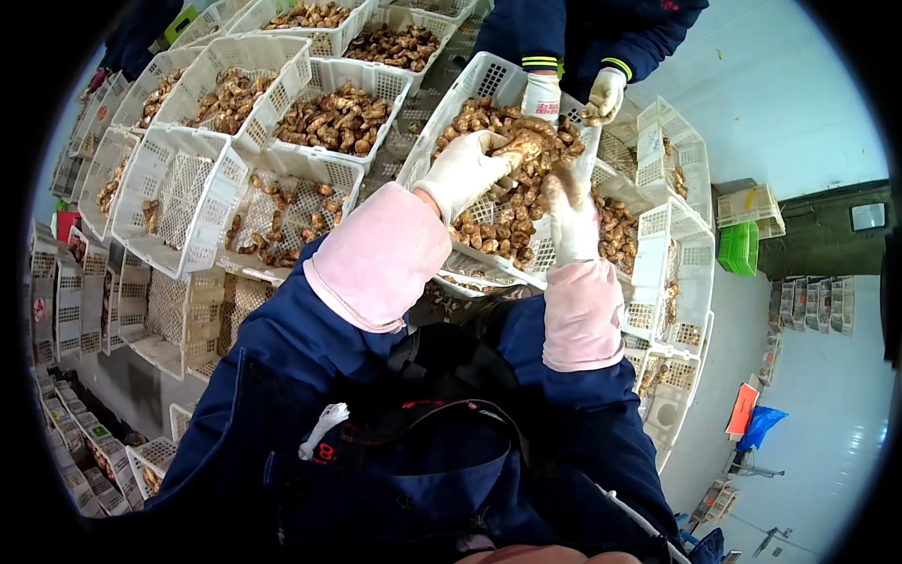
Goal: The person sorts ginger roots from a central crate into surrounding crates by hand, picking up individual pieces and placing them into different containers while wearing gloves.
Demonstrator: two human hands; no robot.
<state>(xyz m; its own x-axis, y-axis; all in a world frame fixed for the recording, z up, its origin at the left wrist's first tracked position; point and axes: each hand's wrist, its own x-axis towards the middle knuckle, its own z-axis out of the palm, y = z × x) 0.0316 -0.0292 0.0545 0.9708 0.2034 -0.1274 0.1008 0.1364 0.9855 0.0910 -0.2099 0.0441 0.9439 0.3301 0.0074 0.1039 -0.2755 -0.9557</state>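
My left hand (pixel 465 174), in a white glove, reaches over a white plastic crate (pixel 453 105) and closes on a pale brown mushroom (pixel 522 148). Many brown mushrooms (pixel 507 226) are heaped in this crate, and its latticed floor shows between them. Over the crate's right side is my right hand (pixel 571 221), also gloved, its darkened fingertips smeared by motion beside the heap. Whether those fingers hold anything does not show. Pink sleeve covers wrap both my forearms.
A co-worker's gloved hands (pixel 542 94) work at the crate's far end. Crates of mushrooms (pixel 338 117) crowd the left, with a nearly bare crate (pixel 178 202) among them. More crates (pixel 672 273) stand close on the right, and a green basket (pixel 738 248) sits beyond.
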